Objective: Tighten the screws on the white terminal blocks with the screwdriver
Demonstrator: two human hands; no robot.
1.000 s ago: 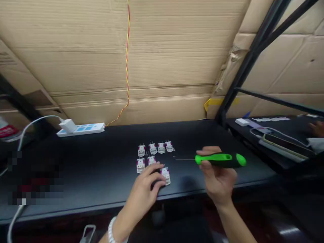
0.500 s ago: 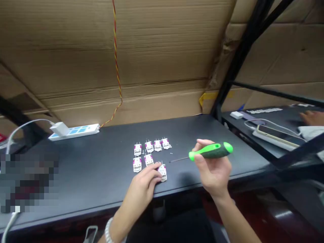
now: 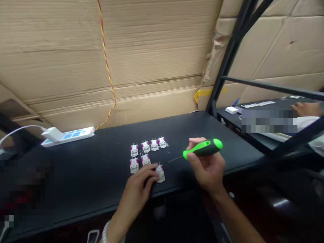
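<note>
My right hand (image 3: 206, 167) grips a screwdriver (image 3: 201, 149) with a green and black handle, its thin shaft pointing left and slightly down towards the parts. My left hand (image 3: 140, 182) rests on the black table (image 3: 88, 168), fingers curled around a small white and purple part (image 3: 160, 173) near the front edge. Several more of the same small parts (image 3: 146, 148) sit in two short rows just beyond my left fingers.
A white power strip (image 3: 67, 136) with a plugged-in adapter lies at the back left. A cardboard wall (image 3: 152, 67) with a red and yellow twisted wire (image 3: 106, 67) stands behind. A black metal frame (image 3: 227, 57) rises at right; another person's hand (image 3: 305, 108) is at the neighbouring bench.
The view has swung right and down a little. My right hand has tilted the screwdriver's tip downward and brought it closer to the part under my left fingers.
</note>
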